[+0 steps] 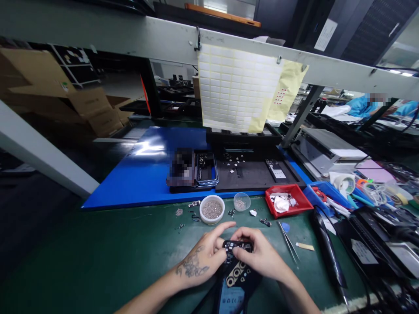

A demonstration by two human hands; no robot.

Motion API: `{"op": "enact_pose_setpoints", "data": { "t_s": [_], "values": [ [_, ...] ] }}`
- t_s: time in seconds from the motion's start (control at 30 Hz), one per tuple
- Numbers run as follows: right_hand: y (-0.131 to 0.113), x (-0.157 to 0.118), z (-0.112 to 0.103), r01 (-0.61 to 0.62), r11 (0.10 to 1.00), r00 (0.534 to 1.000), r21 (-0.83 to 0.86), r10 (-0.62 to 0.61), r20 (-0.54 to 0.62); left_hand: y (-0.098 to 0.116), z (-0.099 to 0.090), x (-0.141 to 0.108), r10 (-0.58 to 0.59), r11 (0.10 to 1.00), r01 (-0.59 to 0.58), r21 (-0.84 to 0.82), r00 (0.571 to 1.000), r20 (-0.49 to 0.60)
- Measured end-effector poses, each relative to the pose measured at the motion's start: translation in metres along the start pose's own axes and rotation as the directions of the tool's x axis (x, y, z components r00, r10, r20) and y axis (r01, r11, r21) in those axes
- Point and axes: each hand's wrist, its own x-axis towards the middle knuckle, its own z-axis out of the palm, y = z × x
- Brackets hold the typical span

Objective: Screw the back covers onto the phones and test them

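Observation:
An opened smartphone (233,293) lies at the bottom centre, its inner side up, with a battery and a small circuit board showing. Over it sits a dark piece with gold camera rings (235,274). My left hand (206,255) grips the phone's upper left edge, thumb pressed on the board, index finger stretched out. From the right, my right hand (260,253) wraps round the upper corner and its thumb presses on the board. Just beyond my hands stand a white tub of tiny screws (212,209) and a clear cup (242,202). Tweezers (288,242) lie to the right.
A red bin (288,199) holds small parts. A black electric screwdriver (329,253) lies at the right. Behind, a dark tray (255,174) and stacked phone frames (207,169) rest on a blue mat (131,174). A shelf beam (170,37) with hanging label sheets (238,87) crosses above.

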Motion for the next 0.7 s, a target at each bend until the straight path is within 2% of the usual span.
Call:
{"op": "enact_pose_setpoints", "data": {
  "t_s": [0.13, 0.47, 0.7],
  "values": [
    [0.001, 0.001, -0.001, -0.001, 1.0, 1.0, 0.017, 0.001, 0.018, 0.0, 0.0, -0.001, -0.014, 1.0, 0.014, 0.005, 1.0, 0.002],
    [-0.002, 0.002, 0.008, -0.065, 0.998, 0.995, -0.004, 0.065, -0.072, 0.006, 0.0, 0.0, 0.008, 1.0, -0.008, 0.017, 1.0, -0.014],
    [-0.005, 0.006, 0.018, -0.064, 0.988, 0.988, -0.143, 0.043, -0.151, 0.0, 0.0, 0.0, 0.017, 1.0, -0.017, 0.009, 0.999, -0.028]
  ]
}}
